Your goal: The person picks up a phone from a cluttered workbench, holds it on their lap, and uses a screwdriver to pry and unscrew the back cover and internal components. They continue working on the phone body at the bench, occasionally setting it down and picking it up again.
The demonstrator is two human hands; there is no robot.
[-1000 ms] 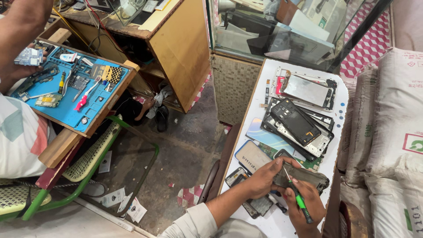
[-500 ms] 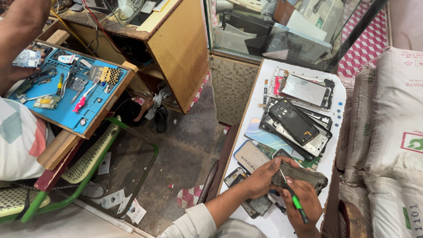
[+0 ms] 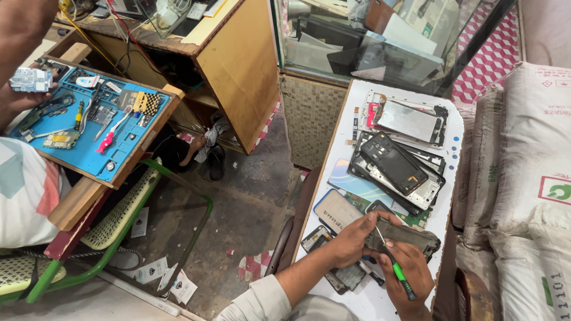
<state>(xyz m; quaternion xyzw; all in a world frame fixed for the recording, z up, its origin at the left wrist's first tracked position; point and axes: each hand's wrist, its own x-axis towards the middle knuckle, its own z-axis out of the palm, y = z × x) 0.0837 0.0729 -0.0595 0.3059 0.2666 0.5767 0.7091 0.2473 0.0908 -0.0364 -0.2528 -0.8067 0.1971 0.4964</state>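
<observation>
Lying near the front edge of the white desk (image 3: 452,154), a dark opened phone body (image 3: 410,235) is pinned under the left hand (image 3: 354,238), whose grip is closed over its left end. The right hand (image 3: 410,276) has its grip wrapped tight round a green-handled screwdriver (image 3: 395,267), the thin tip touching the phone body's upper face. Just behind sit a stack of stripped phone frames (image 3: 395,163) and a silver back panel (image 3: 410,122). Well apart on the left, another person's hand (image 3: 24,95) holds a small circuit board (image 3: 30,79) over a blue repair mat (image 3: 95,142)
</observation>
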